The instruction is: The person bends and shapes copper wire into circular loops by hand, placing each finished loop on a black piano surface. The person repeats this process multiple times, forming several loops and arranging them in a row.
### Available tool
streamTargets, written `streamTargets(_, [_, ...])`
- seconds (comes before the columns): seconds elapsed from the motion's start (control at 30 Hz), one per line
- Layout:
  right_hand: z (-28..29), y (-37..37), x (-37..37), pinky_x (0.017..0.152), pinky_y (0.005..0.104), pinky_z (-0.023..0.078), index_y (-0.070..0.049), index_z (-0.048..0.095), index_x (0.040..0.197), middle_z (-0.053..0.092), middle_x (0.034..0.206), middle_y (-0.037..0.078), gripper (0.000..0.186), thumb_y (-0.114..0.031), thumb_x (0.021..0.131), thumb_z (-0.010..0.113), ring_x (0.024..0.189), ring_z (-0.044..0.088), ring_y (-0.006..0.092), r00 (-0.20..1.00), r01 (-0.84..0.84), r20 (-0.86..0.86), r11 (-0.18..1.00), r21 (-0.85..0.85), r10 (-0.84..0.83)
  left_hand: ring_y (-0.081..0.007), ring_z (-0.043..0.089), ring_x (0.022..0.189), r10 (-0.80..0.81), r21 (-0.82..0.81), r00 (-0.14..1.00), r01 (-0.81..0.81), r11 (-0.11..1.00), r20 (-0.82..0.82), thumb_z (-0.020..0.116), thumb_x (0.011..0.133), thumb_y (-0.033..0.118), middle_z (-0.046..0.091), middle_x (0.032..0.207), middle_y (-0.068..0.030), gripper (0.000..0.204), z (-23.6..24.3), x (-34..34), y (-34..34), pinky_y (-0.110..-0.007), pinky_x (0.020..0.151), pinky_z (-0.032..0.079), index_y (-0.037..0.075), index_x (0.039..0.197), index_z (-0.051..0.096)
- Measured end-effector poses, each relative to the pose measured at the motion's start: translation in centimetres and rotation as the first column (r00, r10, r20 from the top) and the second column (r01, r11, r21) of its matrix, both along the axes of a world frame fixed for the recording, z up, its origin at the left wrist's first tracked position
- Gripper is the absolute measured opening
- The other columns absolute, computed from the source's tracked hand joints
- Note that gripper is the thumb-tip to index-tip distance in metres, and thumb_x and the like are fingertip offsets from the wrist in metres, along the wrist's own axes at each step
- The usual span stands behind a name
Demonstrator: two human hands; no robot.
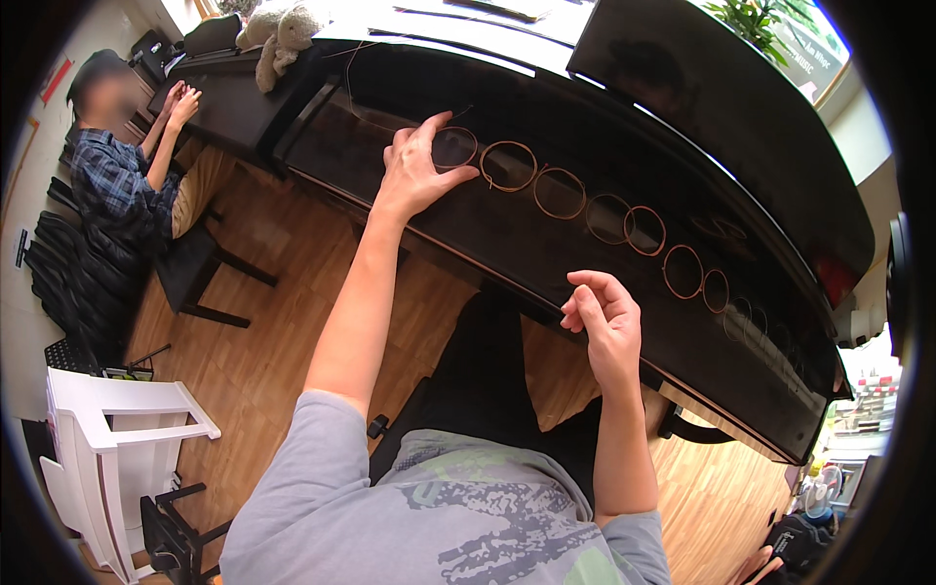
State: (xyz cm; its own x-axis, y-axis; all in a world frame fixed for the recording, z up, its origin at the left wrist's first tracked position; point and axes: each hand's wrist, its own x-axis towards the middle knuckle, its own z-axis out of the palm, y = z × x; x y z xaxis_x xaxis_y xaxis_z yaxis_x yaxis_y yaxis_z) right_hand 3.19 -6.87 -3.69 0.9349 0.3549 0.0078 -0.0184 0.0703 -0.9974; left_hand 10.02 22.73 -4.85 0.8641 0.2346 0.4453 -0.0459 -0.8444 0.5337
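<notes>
On the black piano lid [624, 278] lies a row of thin coiled wires, probably instrument strings, mostly copper-toned. My left hand [421, 168] is at the leftmost coil [477, 146], its thumb and index finger spread around the coil's edge. Whether the fingertips press on the wire, I cannot tell. Right of it lie a brass-coloured coil [534, 175] and a third coil [584, 200], with several more beyond; the farthest ones are paler and faint. My right hand [609, 327] hovers at the lid's near edge, fingers curled toward the thumb, nothing visible in them.
A loose thin wire [353, 96] arcs up behind my left hand. The raised black panel [721, 127] stands beyond the coils. At left, another person [122, 185] sits at a dark keyboard near a black bench [205, 268]. A white stand [127, 439] is at lower left.
</notes>
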Motion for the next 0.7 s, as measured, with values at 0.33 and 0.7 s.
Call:
streamTargets(0.33, [0.0,2.4,-0.3,0.062,0.0189,0.046,-0.001,0.062,0.103,0.06,0.082,0.0,0.017,-0.014,0.092,0.06,0.069,0.055,0.0051,0.999,-0.045,-0.006,0.999,-0.004,0.045,-0.0262,0.059,0.099,-0.055,-0.085,0.929,0.092,0.992,0.366,0.078,0.071,0.035,0.062,0.107,-0.0139,0.06,-1.3,0.1,0.8,-0.036,0.089,0.046,0.002,0.117,0.058])
streamTargets(0.7, [1.5,8.1,-0.6,0.057,0.0177,0.045,-0.003,0.058,0.083,0.056,0.069,-0.002,0.014,-0.013,0.091,0.063,0.059,0.052,0.003,0.988,-0.148,0.036,0.986,-0.076,0.151,-0.011,0.052,0.092,0.413,-0.757,0.796,0.084,0.648,0.442,0.067,0.085,0.015,0.058,0.1,-0.0036,0.028,-2.5,0.0,4.2,-0.026,0.081,0.044,0.006,0.109,0.057])
